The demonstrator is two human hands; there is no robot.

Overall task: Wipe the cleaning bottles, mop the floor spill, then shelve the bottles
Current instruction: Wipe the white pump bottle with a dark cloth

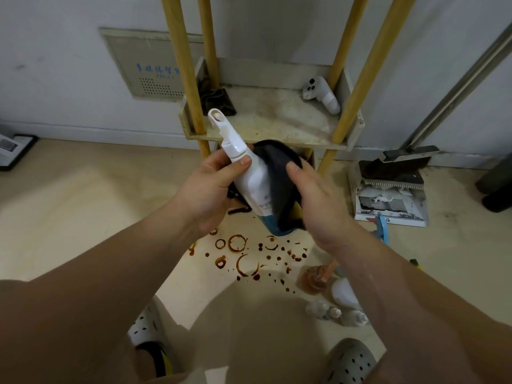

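In the shelf tray (pixel 277 140): controller (pixel 321 94), rag (pixel 219 102); left hand (pixel 210 187) grips bottle (pixel 253 180).

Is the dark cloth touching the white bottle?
Touching. The head view shows the dark cloth pressed against the white bottle by the right hand.

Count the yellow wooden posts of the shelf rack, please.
4. Two stand at the front: the front left post and the front right post. Two stand at the back: the back left post and the back right post. None seems hidden.
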